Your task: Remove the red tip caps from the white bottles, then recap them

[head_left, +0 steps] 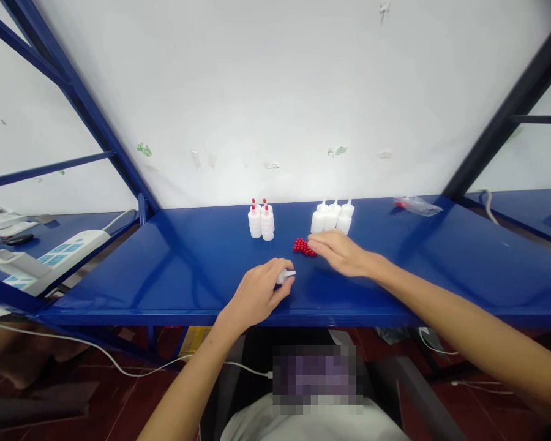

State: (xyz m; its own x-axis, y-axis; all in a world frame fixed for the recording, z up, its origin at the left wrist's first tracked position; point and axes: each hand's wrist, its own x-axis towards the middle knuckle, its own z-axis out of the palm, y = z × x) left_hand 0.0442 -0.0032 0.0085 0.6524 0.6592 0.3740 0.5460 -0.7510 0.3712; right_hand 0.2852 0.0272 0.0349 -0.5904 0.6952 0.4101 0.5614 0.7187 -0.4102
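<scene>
My left hand [262,291] is wrapped round a small white squeeze bottle [284,276], whose bare nozzle points to the right. Most of the bottle's body is hidden by the fingers. At the right edge of a pile of small red caps [302,246], my right hand [338,251] has its fingers pressed together; whether a cap is between them is hidden. Behind the right hand stand several white bottles with bare nozzles [333,215]. Farther left, several white bottles with red caps on their tips [261,222] stand upright in a close group.
A clear plastic bag [417,205] with something red in it lies at the back right of the blue table [183,257]. A white power strip [57,257] with cables is on the left. Blue metal posts [96,122] rise beside the white wall [266,92].
</scene>
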